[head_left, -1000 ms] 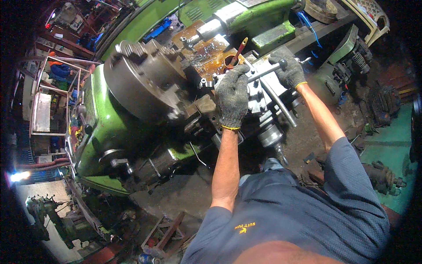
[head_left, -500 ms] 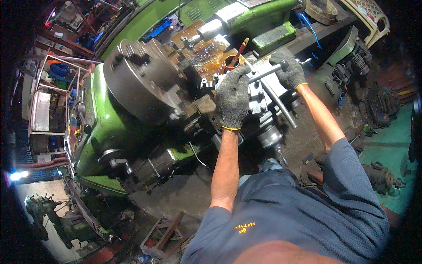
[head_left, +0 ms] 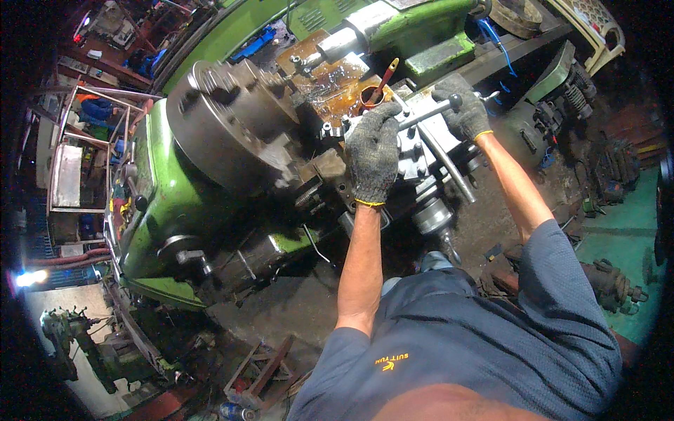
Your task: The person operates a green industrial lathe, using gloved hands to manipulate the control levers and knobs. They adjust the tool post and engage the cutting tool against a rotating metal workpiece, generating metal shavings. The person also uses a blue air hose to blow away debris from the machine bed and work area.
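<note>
A dark grey work glove with a yellow cuff covers each hand. My left hand [head_left: 374, 156] is curled over the lathe's tool post [head_left: 414, 153], beside the inner end of a ball-ended lever [head_left: 425, 116]. Its fingertips are hidden. My right hand [head_left: 462, 111] is bent round a part behind the lever's dark ball, and a metal handle end [head_left: 489, 97] sticks out past it. A long steel bar [head_left: 446, 163] slants between my hands. Left of them is the large round chuck [head_left: 225, 123], its jaws smeared by motion. A brush [head_left: 386, 76] stands in a small reddish pot [head_left: 368, 97] behind my left hand.
The green headstock [head_left: 165, 186] stands at left and the green tailstock [head_left: 428, 38] at the back. Oily brown liquid coats a plate [head_left: 337, 88] behind the tool post. A graduated handwheel [head_left: 434, 217] juts toward me. Lower left lies a rusty metal frame [head_left: 263, 372].
The chuck's blurred jaws show in different positions, so it is turning. Both hands stay in nearly the same place.
</note>
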### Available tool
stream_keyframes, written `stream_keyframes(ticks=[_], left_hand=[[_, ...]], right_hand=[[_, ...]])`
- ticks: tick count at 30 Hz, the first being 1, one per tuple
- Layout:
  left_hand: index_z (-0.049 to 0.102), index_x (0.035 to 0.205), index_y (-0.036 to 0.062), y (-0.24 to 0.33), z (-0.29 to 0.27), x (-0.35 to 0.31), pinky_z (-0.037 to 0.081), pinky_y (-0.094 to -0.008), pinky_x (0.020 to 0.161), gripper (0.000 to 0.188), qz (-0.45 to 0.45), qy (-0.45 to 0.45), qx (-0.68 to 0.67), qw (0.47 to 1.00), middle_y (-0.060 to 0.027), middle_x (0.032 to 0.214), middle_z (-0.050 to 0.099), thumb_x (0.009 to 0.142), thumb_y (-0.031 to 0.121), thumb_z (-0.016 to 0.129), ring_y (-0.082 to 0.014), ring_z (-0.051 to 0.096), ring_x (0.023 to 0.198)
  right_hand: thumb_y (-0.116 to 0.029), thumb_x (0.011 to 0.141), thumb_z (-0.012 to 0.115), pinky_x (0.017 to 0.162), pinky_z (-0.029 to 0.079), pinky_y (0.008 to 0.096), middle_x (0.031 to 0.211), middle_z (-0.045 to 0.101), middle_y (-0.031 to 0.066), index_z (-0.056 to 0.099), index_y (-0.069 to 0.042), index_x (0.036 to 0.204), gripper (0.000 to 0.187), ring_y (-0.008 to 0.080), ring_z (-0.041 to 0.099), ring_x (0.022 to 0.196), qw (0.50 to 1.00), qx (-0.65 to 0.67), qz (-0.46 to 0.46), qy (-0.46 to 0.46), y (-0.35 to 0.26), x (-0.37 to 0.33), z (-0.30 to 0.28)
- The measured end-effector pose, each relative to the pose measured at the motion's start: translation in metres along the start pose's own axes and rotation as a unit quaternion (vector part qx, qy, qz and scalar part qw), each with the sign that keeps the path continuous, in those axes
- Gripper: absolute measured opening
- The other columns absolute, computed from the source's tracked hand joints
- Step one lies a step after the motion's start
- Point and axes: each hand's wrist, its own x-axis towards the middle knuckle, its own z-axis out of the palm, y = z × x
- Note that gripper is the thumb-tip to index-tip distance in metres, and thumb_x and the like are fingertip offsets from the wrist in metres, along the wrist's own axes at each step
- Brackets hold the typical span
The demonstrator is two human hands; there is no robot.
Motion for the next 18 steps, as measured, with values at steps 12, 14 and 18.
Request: stream_keyframes(ticks=[12,14,18], left_hand=[[0.075,0.112,0.0056,0.0013,0.0008,0.0004,0.043,-0.0236,0.055,0.018,0.013,0.008,0.011,1.0,0.0023,0.081,0.065,0.099,0.009,0.064,-0.0038,0.054,0.063],[0.075,0.112,0.0054,0.0026,0.0003,0.0003,0.043,-0.0237,0.055,0.018,0.016,0.008,0.015,1.0,0.0021,0.082,0.065,0.099,0.009,0.064,-0.0041,0.054,0.064],[0.075,0.112,0.0049,0.0036,0.0003,0.0004,0.043,-0.0239,0.055,0.018,0.016,0.005,0.023,1.0,0.0016,0.082,0.066,0.099,0.008,0.064,-0.0044,0.055,0.064]], right_hand=[[-0.014,0.085,0.065,0.11,0.047,0.0444,0.128,0.068,0.0172,0.073,-0.006,0.116,0.032,0.0371,0.061,0.124,1.0,0.011,0.006,0.0,0.0003,0.0004,-0.0008],[-0.015,0.086,0.065,0.11,0.047,0.0445,0.129,0.068,0.017,0.074,-0.006,0.116,0.032,0.0369,0.061,0.124,1.0,0.013,0.013,-0.003,-0.0015,0.0011,-0.0032],[-0.015,0.087,0.065,0.11,0.047,0.0447,0.129,0.068,0.0166,0.074,-0.007,0.116,0.032,0.0367,0.061,0.124,1.0,0.0,0.009,-0.006,0.0001,0.001,-0.0035]])
